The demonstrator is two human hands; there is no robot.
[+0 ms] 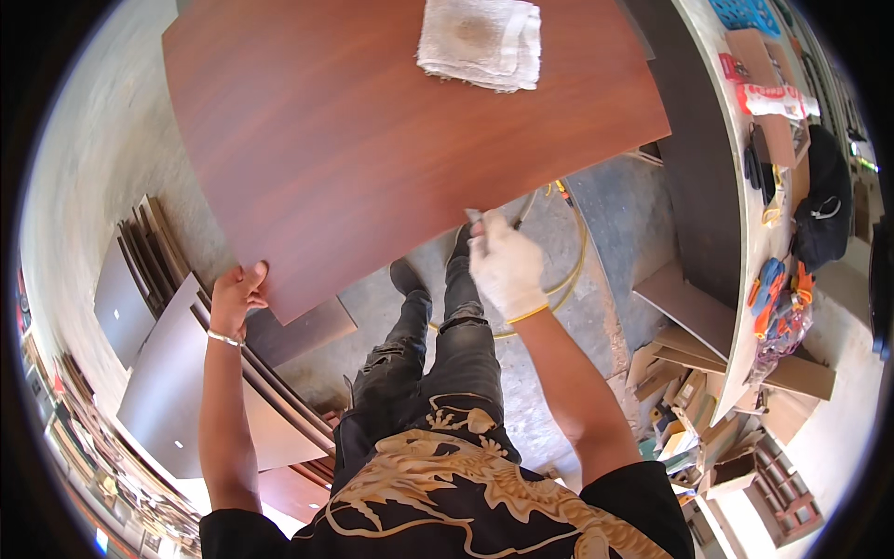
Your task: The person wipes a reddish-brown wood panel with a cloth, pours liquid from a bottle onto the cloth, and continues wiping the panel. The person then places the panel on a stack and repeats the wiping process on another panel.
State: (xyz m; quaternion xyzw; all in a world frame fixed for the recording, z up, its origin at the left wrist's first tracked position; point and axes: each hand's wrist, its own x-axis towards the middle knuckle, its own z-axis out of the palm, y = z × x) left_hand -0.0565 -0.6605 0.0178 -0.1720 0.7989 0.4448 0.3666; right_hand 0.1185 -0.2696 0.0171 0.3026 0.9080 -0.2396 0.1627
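A large reddish-brown laminated board (372,130) lies flat in front of me, with a stained white cloth (481,39) folded on its far part. My left hand (237,293) is bare and grips the board's near left corner. My right hand (507,265) wears a white glove with a yellow cuff and is closed on a small grey tool (477,219) held against the board's near edge. What kind of tool it is I cannot tell. My legs in dark jeans stand below the board.
Several boards (177,373) lean stacked on the floor at my left. A yellow hose (568,279) curls on the concrete floor. At the right runs a long workbench (745,233) with tools, gloves and a black bag; wood offcuts (689,373) lie beneath it.
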